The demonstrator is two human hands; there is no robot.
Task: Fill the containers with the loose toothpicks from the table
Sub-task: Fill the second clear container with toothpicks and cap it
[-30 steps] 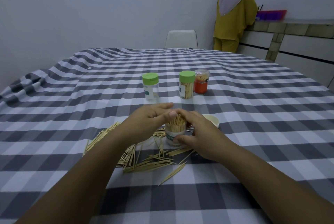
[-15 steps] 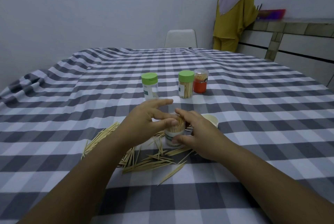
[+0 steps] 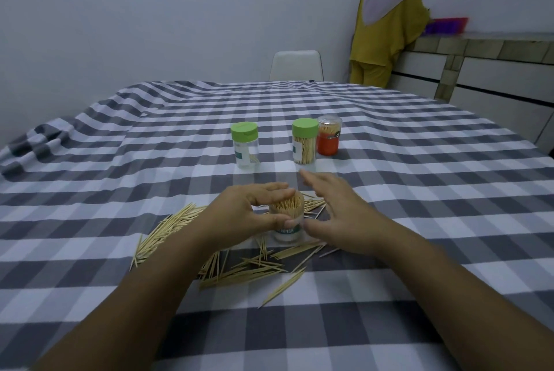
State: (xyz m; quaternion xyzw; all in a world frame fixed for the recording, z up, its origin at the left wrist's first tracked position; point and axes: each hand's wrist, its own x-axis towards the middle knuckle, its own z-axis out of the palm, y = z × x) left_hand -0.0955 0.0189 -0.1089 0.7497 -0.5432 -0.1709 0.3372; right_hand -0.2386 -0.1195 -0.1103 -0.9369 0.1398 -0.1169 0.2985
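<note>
left hand (image 3: 242,214) grips open toothpick container (image 3: 287,222); right hand (image 3: 335,208) beside it, fingers straight

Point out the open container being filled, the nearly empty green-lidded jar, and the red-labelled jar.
open container (image 3: 286,231): head view, label.
nearly empty green-lidded jar (image 3: 244,131): head view, lid.
red-labelled jar (image 3: 327,144): head view, red label.

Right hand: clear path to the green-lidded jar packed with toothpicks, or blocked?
Probably yes. The right hand is open with fingers pointing toward the green-lidded toothpick-filled jar, and only bare checked tablecloth lies between. The red-labelled clear tub stands beside it, not in front.
</note>
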